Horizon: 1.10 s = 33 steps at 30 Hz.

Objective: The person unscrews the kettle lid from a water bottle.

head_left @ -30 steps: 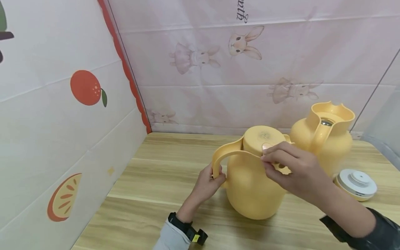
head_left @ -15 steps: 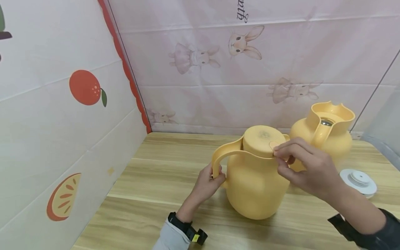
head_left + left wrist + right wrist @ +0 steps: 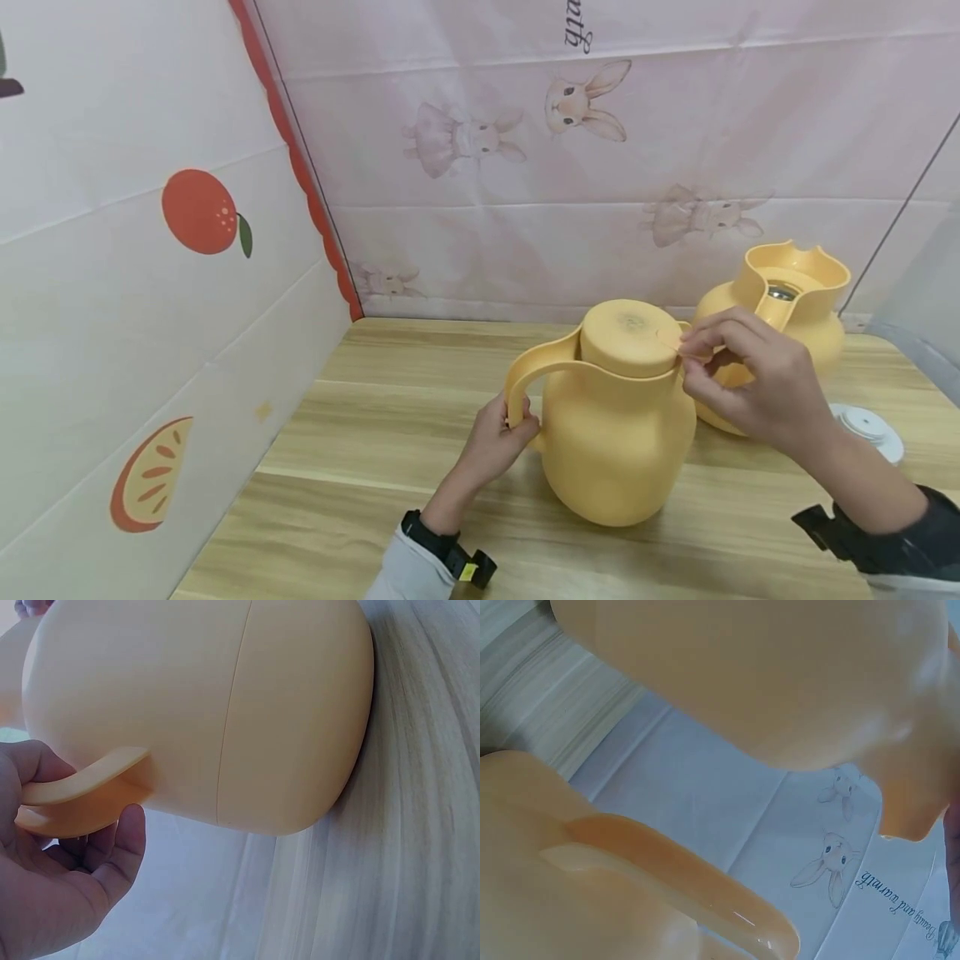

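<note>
A yellow insulated jug (image 3: 618,450) stands upright on the table, its round yellow lid (image 3: 626,329) in place. My left hand (image 3: 495,446) holds the lower part of the handle (image 3: 536,367); in the left wrist view, that hand (image 3: 71,877) has its fingers around the handle and its thumb near the body. At the lid's right edge, my right hand (image 3: 757,379) pinches a thin see-through film (image 3: 667,339), whose faint outline shows over the lid. What it is exactly is too faint to tell. The right wrist view barely shows that hand (image 3: 952,862).
Behind my right hand stands a second yellow jug (image 3: 810,325), lidless with its mouth showing. A white-and-yellow round lid (image 3: 873,429) lies on the wooden table (image 3: 360,500), partly behind my right forearm. Printed sheets (image 3: 480,250) rise at the back and left.
My right hand has moved right, from over the lid's front to its right edge, with the thin film shifting along. My left hand and the jug have stayed put.
</note>
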Available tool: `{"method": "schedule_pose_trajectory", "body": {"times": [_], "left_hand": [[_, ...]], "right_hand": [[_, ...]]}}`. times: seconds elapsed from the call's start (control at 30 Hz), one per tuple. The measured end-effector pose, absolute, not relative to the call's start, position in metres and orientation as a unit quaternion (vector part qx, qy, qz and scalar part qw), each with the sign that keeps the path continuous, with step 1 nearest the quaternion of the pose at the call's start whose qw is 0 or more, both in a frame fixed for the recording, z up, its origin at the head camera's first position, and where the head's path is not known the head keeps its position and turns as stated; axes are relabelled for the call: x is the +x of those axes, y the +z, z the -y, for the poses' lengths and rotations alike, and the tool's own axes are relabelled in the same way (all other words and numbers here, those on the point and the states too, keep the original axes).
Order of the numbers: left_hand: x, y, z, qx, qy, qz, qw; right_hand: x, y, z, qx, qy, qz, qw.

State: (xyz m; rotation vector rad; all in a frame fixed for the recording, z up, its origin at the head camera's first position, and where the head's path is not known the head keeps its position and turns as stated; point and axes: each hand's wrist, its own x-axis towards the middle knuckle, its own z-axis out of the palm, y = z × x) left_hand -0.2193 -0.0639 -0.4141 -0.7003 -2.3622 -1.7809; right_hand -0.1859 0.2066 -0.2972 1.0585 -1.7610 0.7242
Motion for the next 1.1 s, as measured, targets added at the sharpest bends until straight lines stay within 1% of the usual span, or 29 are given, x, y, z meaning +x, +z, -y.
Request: {"method": "schedule_pose_trajectory", "body": {"times": [0.23,0.37,0.47,0.6,0.93,1.1], "left_hand": [[-0.219,-0.415,0.064,-0.234,-0.580,0.778,0.058],[-0.219,-0.414,0.064,-0.232,-0.583,0.777,0.054],[-0.209,-0.401,0.063,-0.227,-0.587,0.776,0.046],[-0.198,-0.384,0.062,-0.228,-0.593,0.772,0.040],[-0.199,-0.385,0.062,-0.241,-0.587,0.771,0.046],[-0.198,-0.385,0.062,-0.240,-0.592,0.768,0.042]], "right_hand": [[-0.194,-0.301,-0.215,0.424,0.296,0.730,0.447],[-0.196,-0.302,-0.219,0.418,0.304,0.736,0.438],[-0.198,-0.301,-0.220,0.416,0.305,0.737,0.438],[-0.203,-0.299,-0.224,0.423,0.319,0.738,0.419],[-0.209,-0.301,-0.231,0.389,0.370,0.760,0.366],[-0.212,-0.304,-0.231,0.383,0.411,0.747,0.356]]}}
